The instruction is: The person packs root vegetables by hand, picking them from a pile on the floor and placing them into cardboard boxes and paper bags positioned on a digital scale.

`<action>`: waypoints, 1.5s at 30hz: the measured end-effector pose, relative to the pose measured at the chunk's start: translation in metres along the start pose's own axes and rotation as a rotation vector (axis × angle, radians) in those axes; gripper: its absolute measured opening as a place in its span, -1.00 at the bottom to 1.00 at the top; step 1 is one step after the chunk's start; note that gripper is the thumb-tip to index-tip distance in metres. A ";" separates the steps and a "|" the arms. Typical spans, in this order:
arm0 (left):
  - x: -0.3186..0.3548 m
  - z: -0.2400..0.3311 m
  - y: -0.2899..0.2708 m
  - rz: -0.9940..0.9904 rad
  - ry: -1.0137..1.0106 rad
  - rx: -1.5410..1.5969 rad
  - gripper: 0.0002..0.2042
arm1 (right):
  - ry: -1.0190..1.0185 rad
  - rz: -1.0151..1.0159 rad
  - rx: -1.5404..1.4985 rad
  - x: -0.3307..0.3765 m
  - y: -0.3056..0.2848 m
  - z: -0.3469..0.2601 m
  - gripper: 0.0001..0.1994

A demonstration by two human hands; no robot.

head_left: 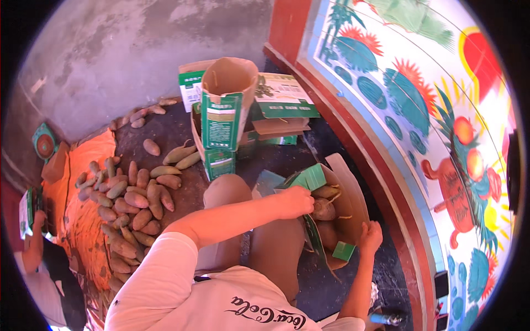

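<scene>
A green and brown cardboard box point(354, 190) stands with its top flaps up, right of my knees. Inside lie several brownish and greenish root vegetables point(324, 209) with thin tails, which look like radishes. My left hand point(298, 202) is closed at the box's left side, beside a green flap point(310, 177). My right hand point(371, 236) is closed on the edge of the box's right flap. Its fingertips are partly hidden.
A heap of root vegetables point(138, 201) covers the floor at left, partly on an orange sheet point(83, 160). Cardboard boxes point(223, 118) stand ahead by the red-edged wall point(353, 118). Another person point(41, 259) is at far left, near a green scale point(45, 140).
</scene>
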State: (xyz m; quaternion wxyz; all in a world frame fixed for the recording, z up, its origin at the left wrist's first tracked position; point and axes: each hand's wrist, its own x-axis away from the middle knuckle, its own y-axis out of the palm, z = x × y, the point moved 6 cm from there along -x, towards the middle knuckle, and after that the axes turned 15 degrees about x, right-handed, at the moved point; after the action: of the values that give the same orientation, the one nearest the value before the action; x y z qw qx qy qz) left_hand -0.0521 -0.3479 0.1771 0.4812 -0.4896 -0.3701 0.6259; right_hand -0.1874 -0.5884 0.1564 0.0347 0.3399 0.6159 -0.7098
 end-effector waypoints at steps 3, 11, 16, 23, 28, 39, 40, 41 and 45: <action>-0.037 0.038 0.028 -0.086 0.130 0.055 -0.97 | 0.110 0.011 0.042 0.055 -0.031 0.042 -0.84; -0.064 0.217 0.127 -0.300 0.511 0.390 -0.94 | 0.263 -0.097 0.338 0.230 -0.127 0.160 -0.81; -0.042 0.304 0.154 -0.303 0.731 0.587 -0.92 | 0.386 -0.371 0.530 0.326 -0.181 0.204 -0.86; -0.078 0.189 0.079 0.034 0.443 0.586 -0.88 | 0.716 -0.641 0.673 0.431 -0.170 0.270 -0.84; -0.031 0.078 0.021 0.309 0.164 0.458 -0.87 | 0.938 -0.480 0.708 0.405 -0.168 0.264 -0.84; 0.105 -0.078 -0.055 0.877 -0.466 0.312 -0.91 | 0.279 -0.061 0.235 0.111 -0.136 0.082 -0.85; 0.109 -0.078 -0.058 0.900 -0.473 0.313 -0.91 | 0.192 -0.050 0.203 0.087 -0.133 0.061 -0.85; 0.107 -0.073 -0.066 0.914 -0.451 0.316 -0.91 | 0.183 -0.044 0.184 0.068 -0.126 0.046 -0.85; 0.124 -0.075 -0.073 1.065 -0.435 0.350 -0.90 | -0.004 -0.007 -0.010 -0.002 -0.122 -0.047 -0.86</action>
State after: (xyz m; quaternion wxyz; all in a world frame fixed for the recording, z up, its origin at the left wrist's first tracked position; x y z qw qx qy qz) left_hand 0.0310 -0.2095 0.1950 0.0880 -0.3820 -0.0554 0.9183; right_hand -0.2224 -0.5182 0.2607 0.0353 0.3361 0.6205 -0.7077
